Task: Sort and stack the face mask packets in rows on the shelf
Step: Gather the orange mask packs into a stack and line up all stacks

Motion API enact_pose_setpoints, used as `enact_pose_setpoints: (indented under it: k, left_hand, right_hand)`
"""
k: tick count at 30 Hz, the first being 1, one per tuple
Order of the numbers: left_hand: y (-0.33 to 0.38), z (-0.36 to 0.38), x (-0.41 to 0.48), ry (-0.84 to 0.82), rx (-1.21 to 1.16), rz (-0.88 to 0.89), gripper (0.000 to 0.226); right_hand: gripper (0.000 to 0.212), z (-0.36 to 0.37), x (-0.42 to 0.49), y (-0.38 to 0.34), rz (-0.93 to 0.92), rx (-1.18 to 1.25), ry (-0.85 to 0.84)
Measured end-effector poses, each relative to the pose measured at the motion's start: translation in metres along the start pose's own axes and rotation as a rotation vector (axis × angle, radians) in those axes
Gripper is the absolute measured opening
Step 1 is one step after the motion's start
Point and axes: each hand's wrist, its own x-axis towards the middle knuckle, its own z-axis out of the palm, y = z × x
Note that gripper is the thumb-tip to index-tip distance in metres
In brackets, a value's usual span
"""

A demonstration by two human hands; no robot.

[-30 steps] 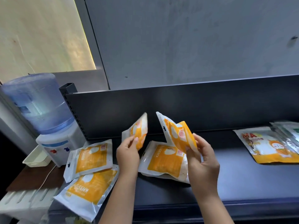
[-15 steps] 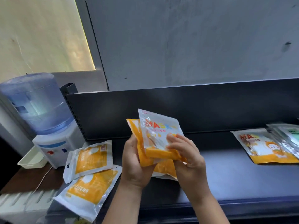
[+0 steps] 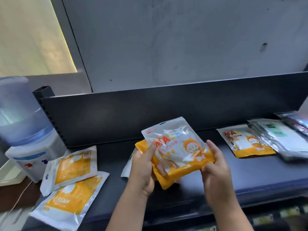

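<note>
A: What's nearest?

B: Both hands hold a small bundle of face mask packets just above the dark shelf. The left hand clasps the bundle's left edge, thumb across the front of the cartoon mask packet on top. The right hand pinches the lower right corner, fingers curled underneath.

A: How would they handle?

B: Light and floppy, I'd judge: thin glossy film around soft masks. The film looks slick, so stacked packets could slide apart. Gripping opposite edges with a thumb on top seems safest; pinching one corner would let them sag.

A: And further out?

B: At the left end two orange KN95 packets lie overlapped. To the right, a matching cartoon packet lies flat, touching a pile of clear-wrapped packets. Behind stands the shelf's back panel; a water dispenser sits far left.
</note>
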Motion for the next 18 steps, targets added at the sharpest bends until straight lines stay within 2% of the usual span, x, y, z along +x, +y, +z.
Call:
enact_pose_setpoints:
  k: [2, 3, 4, 6, 10, 13, 15, 18]
  left_hand:
    - [-0.011, 0.02, -0.003, 0.025, -0.013, 0.019, 0.03]
    - [-0.017, 0.031, -0.005, 0.049, -0.017, 0.033, 0.031]
    - [-0.024, 0.042, -0.006, 0.069, -0.016, 0.049, 0.032]
    - [-0.039, 0.066, -0.005, 0.105, -0.005, 0.074, 0.033]
    - [-0.07, 0.116, 0.001, 0.197, 0.017, 0.072, 0.032]
    - [-0.095, 0.152, 0.005, 0.251, 0.017, 0.079, 0.024]
    - [-0.111, 0.172, 0.007, 0.274, 0.06, 0.12, 0.017]
    - [-0.131, 0.197, 0.007, 0.305, 0.078, 0.163, 0.013]
  right_hand:
    - [0.054, -0.015, 0.005, -0.011, 0.104, 0.303, 0.094]
    - [0.042, -0.022, 0.01, -0.017, 0.133, 0.333, 0.089]
    - [0.036, -0.028, 0.015, -0.022, 0.157, 0.301, 0.055]
    - [0.036, -0.047, 0.028, -0.028, 0.175, 0.173, 0.007]
    - [0.048, -0.102, 0.058, -0.048, 0.161, 0.019, 0.146]
    - [0.039, -0.156, 0.085, -0.072, 0.137, 0.047, 0.219]
    - [0.031, -0.192, 0.102, -0.088, 0.144, 0.069, 0.206]
    - [0.031, -0.235, 0.119, -0.108, 0.152, 0.051, 0.163]
